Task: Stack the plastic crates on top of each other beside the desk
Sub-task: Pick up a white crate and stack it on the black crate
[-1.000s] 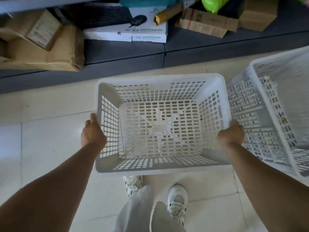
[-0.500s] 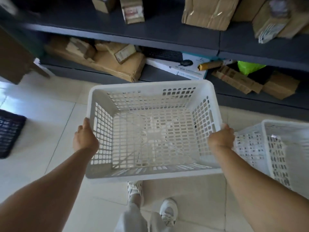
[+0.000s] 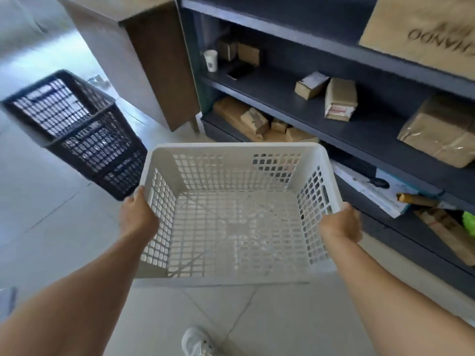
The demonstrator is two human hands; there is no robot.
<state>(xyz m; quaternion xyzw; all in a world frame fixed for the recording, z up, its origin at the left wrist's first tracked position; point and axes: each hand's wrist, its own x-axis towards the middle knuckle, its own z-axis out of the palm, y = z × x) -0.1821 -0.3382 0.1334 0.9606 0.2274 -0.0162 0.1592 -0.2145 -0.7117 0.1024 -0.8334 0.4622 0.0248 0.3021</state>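
Crate work, seen from the head view: a white crate is held in the air above the tiled floor, open side up and empty, its perforated bottom and walls fully visible. The left hand grips the crate's left short wall near the rim, thumb lying along the top edge; its fingers curl round the outside and are hidden. The right hand grips the opposite short wall in the same way, fingers also wrapped out of sight under the rim. Both forearms reach forward from the bottom corners of the view.

Ahead and to the left of the left hand, a black crate stands on the floor, open side up; its near corner sits just beyond the white crate's far left corner in the picture, though whether they touch cannot be told. It looks like two black crates nested or stacked, but blur makes that uncertain. Beyond it, further from the hands, is the brown side panel of a worktop.

To the right of the right hand runs a dark shelf unit carrying cardboard boxes, a paper cup and a phone-like flat object. One white shoe shows on the floor below the crate.
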